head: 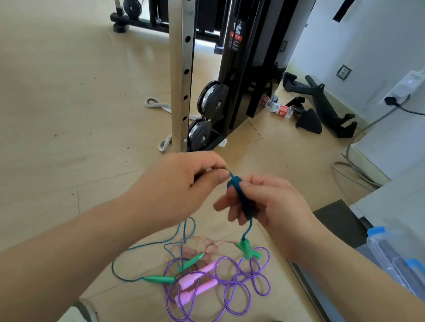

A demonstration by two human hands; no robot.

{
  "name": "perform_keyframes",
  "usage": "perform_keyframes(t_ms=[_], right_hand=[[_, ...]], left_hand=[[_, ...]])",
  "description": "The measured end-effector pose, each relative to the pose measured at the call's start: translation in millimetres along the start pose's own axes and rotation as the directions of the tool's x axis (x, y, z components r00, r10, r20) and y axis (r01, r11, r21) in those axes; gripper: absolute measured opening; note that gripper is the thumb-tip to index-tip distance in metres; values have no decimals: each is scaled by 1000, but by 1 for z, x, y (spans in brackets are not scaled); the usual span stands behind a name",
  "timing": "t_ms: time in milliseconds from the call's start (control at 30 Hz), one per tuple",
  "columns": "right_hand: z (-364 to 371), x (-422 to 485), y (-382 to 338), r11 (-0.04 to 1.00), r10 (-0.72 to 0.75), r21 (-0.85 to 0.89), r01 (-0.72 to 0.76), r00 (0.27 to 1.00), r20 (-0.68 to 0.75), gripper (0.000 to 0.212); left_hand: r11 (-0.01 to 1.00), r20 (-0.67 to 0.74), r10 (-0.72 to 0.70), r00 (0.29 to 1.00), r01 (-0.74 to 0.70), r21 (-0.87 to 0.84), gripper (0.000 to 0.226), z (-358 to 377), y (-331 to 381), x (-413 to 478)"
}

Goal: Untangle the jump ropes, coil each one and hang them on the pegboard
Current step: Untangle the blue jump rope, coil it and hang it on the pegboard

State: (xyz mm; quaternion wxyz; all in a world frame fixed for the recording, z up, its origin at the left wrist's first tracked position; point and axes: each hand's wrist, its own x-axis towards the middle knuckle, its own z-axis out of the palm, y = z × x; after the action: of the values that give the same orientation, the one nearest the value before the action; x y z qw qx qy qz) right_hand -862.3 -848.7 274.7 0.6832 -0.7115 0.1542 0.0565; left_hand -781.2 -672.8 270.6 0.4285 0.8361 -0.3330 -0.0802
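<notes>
My right hand (pixel 269 205) holds a small coil of blue rope (pixel 241 197) wound around its fingers. My left hand (pixel 178 183) pinches the blue rope's strand at the top of the coil. A green handle (pixel 247 248) dangles from the coil below my right hand. More blue rope trails down to the floor, ending at two green handles (pixel 169 273). A purple rope (pixel 235 287) with pink handles (pixel 194 281) lies in loose loops on the floor between my feet. A thin pinkish rope (pixel 203 245) lies tangled beside it. No pegboard is in view.
A steel and black cable gym machine (pixel 207 69) stands straight ahead. Black attachments and a plastic bottle (pixel 279 107) lie by the wall at right. A clear bin with blue clips (pixel 404 262) sits at right, next to a dark mat. My shoes show at the bottom edge.
</notes>
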Motion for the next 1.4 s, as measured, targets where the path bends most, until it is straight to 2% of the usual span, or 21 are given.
perform_keyframes(t_ms=[100,167,267,333,367,400,433,467,533,633,700,733,833,933,1033,1133,1167,1233,1300,1367,1400], right_hand=[[3,-5,-5,994,32,103,-43,994,105,30],[4,-6,-6,973,44,219,-68,993,113,28],[1,-4,-11,828,73,551,-104,994,79,28],[-1,0,-12,752,77,656,-62,997,6,26],[-4,2,-9,775,71,631,-25,996,-48,25],[-6,5,-4,858,61,514,13,990,-127,24],[-9,8,1,956,34,292,31,976,-214,24],[-10,9,7,999,-12,47,26,961,-278,23],[-9,9,13,979,-67,-202,10,959,-275,19],[-5,6,14,935,-117,-350,50,978,-172,20],[-1,4,13,899,-137,-429,90,987,-80,24],[1,2,11,917,-116,-389,90,992,-44,27],[2,-1,4,997,8,-75,-5,999,37,38],[2,-4,-4,985,96,129,-111,988,122,31],[3,-4,-8,932,113,330,-151,985,133,22],[-2,1,-10,844,95,529,-89,995,17,18],[-4,4,-9,862,82,505,-53,996,-36,18],[-6,7,-3,963,36,270,5,989,-144,19],[-5,8,7,999,-32,-28,27,982,-187,19],[-3,8,14,958,-121,-275,76,981,-150,20],[-4,8,15,938,-149,-331,105,983,-112,24]], left_hand=[[998,-48,-56,997,57,16,28,-1,-13,1],[996,-12,-79,997,80,42,26,4,-14,-1],[979,175,-156,972,129,156,21,19,-12,-9],[965,329,-196,924,122,231,20,31,-9,-18],[963,398,-197,896,99,252,21,36,-5,-23],[962,451,-190,872,72,265,24,40,-1,-27],[966,469,-177,865,61,252,27,44,5,-30],[974,471,-164,867,68,214,30,45,11,-30],[990,441,-122,889,79,114,32,42,19,-26],[998,361,-6,933,-14,54,25,25,21,-14],[999,252,4,968,5,-34,22,11,16,-10],[996,200,-12,980,28,-80,21,4,15,-8],[990,83,-72,994,81,-116,17,-6,8,-4],[981,38,-151,988,154,-117,27,-2,-4,-1],[962,160,-247,956,262,-80,33,8,-7,-3],[961,351,-269,897,227,156,30,20,-3,-15],[962,417,-251,874,176,211,29,25,2,-20],[978,492,-197,848,135,159,27,32,11,-28],[991,474,-131,871,105,80,25,32,22,-28],[998,392,-50,918,64,-22,23,25,29,-23],[994,325,-39,945,69,-82,21,19,31,-19]])
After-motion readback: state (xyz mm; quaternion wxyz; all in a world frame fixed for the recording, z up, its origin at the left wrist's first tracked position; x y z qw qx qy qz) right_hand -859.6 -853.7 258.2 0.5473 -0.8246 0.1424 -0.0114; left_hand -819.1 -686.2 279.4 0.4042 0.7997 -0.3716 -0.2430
